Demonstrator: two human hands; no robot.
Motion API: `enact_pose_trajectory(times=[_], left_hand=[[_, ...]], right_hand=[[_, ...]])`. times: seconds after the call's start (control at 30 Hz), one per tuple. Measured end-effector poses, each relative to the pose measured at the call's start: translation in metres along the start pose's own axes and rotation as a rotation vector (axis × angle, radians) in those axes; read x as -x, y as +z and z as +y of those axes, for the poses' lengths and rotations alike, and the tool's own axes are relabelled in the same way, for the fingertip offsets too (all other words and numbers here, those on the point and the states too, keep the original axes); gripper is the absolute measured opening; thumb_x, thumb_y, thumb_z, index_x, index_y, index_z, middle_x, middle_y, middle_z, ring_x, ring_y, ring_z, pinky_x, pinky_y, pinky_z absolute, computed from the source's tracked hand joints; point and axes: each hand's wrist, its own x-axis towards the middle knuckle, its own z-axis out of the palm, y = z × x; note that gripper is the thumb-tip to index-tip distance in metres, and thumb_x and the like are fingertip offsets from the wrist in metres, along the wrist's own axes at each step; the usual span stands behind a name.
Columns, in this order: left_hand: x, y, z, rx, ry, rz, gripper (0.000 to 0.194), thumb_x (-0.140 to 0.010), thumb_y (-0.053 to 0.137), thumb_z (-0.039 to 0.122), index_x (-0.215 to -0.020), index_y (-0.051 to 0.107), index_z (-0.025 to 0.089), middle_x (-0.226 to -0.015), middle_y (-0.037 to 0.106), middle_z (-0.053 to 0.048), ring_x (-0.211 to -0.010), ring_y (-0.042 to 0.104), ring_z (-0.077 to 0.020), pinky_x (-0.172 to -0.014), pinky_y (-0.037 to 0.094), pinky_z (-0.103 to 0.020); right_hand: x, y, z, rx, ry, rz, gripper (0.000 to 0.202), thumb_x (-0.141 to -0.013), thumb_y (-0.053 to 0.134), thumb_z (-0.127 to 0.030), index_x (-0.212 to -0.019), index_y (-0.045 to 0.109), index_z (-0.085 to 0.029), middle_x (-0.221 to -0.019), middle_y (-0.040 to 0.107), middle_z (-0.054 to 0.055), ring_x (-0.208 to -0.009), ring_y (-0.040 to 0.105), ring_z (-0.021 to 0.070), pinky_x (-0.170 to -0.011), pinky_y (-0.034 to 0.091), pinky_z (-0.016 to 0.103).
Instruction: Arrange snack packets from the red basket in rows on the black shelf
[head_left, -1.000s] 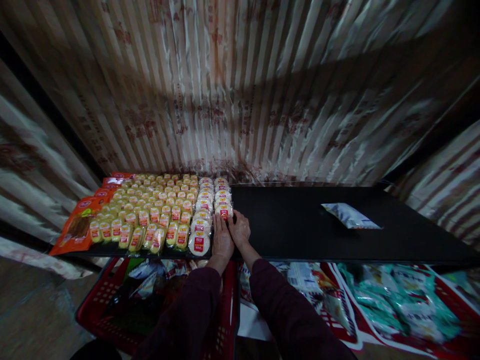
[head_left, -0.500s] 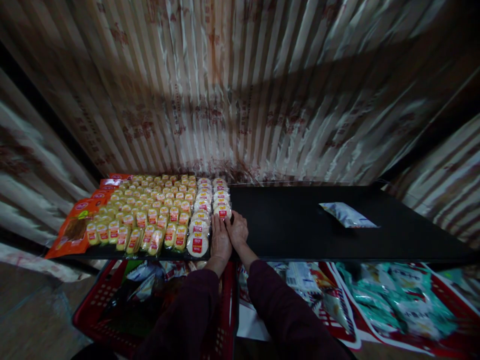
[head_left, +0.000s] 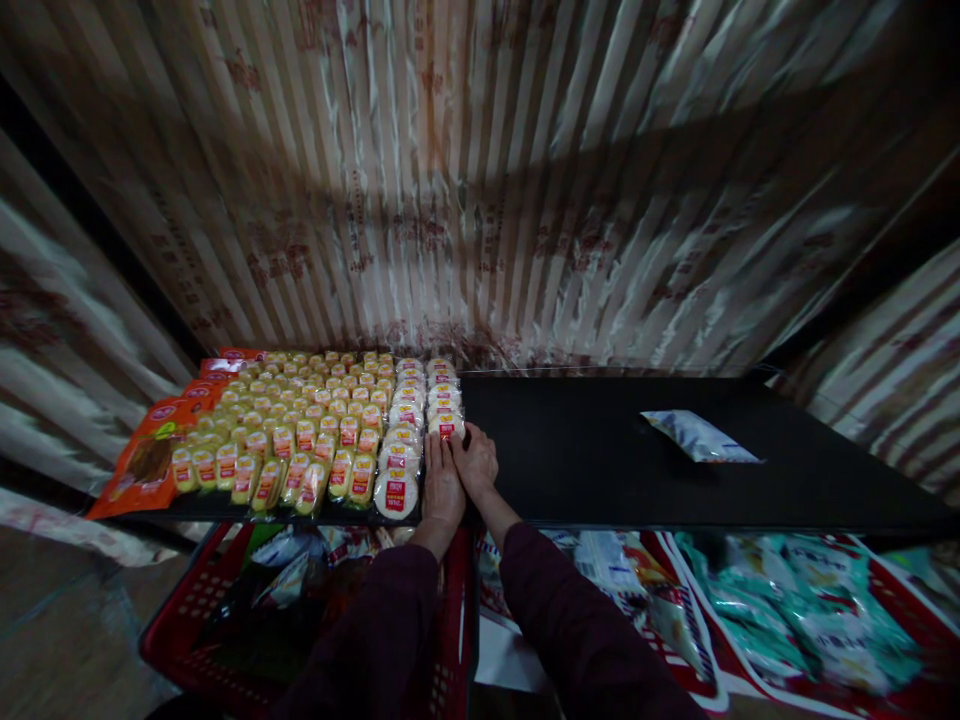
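Two hands meet at the front edge of a matte black shelf board [head_left: 600, 460], where I have them pressed side by side against the last column of round, flat white discs sealed in glossy clear film with red labels [head_left: 444, 420]. My left hand [head_left: 442, 485] lies flat, fingers straight and together, palm down on the board, its side touching the neighbouring column of the same wrapped discs [head_left: 397, 480]. My right hand [head_left: 477, 462] is loosely curled, fingertips touching the nearest disc at the front of that last column; it clasps nothing that I can make out. To the left of the discs stand tight rows of small yellow blocks in shiny wrappers with red tags [head_left: 300, 430], and beyond them flat orange foil pouches [head_left: 150, 455]. Well apart, on the bare right half of the board, a crinkled silver-white sachet [head_left: 701, 437] lies alone. Below the shelf a red plastic lattice basket [head_left: 202, 620] holds crumpled packets.
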Motion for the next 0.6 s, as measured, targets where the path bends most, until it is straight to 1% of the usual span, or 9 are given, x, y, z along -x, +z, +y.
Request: enact_pose_trajectory(times=[0.13,0.23,0.33,0.43,0.53,0.6], left_hand=[[0.003,-0.001,0.002,-0.02,0.025,0.049,0.06,-0.079,0.031,-0.003,-0.139,0.035,0.0,-0.15,0.028,-0.021,-0.142,0.011,-0.0253,-0.115,0.025,-0.042],[0.004,-0.001,0.004,-0.055,0.05,0.07,0.066,-0.073,0.034,-0.005,-0.139,0.035,-0.003,-0.149,0.029,-0.022,-0.142,0.011,-0.0277,-0.115,0.025,-0.043],[0.007,-0.002,0.006,-0.098,0.05,0.064,0.066,-0.074,0.035,-0.003,-0.14,0.034,-0.001,-0.149,0.028,-0.022,-0.142,0.013,-0.0291,-0.113,0.028,-0.047],[0.007,-0.006,0.011,-0.131,0.043,0.051,0.065,-0.077,0.036,0.0,-0.141,0.034,0.003,-0.15,0.028,-0.02,-0.142,0.018,-0.0287,-0.11,0.031,-0.049],[-0.001,-0.016,0.02,-0.133,0.046,0.046,0.062,-0.078,0.037,0.004,-0.14,0.037,0.005,-0.149,0.032,-0.019,-0.141,0.022,-0.0287,-0.109,0.033,-0.048],[-0.015,-0.025,0.029,-0.125,0.038,0.07,0.06,-0.081,0.037,0.006,-0.14,0.037,0.006,-0.149,0.032,-0.018,-0.14,0.024,-0.0278,-0.11,0.032,-0.047]], right_hand=[[-0.015,-0.001,-0.003,-0.059,0.042,0.021,0.052,-0.087,0.04,-0.041,-0.127,0.052,-0.01,-0.122,0.06,0.015,-0.113,0.051,0.0266,-0.097,0.037,0.035],[-0.032,0.0,-0.004,-0.095,0.046,0.014,0.056,-0.086,0.042,-0.042,-0.128,0.052,-0.007,-0.125,0.058,0.017,-0.117,0.05,0.028,-0.101,0.035,0.037],[-0.045,0.003,-0.003,-0.133,0.038,0.005,0.058,-0.085,0.043,-0.045,-0.129,0.052,-0.008,-0.126,0.058,0.017,-0.117,0.051,0.0279,-0.102,0.036,0.037],[-0.052,0.005,-0.001,-0.174,0.034,0.011,0.058,-0.084,0.045,-0.046,-0.128,0.053,-0.009,-0.124,0.059,0.016,-0.116,0.053,0.0272,-0.102,0.037,0.038],[-0.058,0.007,0.003,-0.236,0.045,0.003,0.06,-0.083,0.046,-0.047,-0.128,0.053,-0.01,-0.125,0.059,0.016,-0.116,0.054,0.0269,-0.102,0.038,0.038],[-0.064,0.007,0.005,-0.278,0.06,-0.005,0.059,-0.082,0.046,-0.049,-0.128,0.054,-0.011,-0.126,0.059,0.015,-0.116,0.054,0.0266,-0.103,0.038,0.038]])
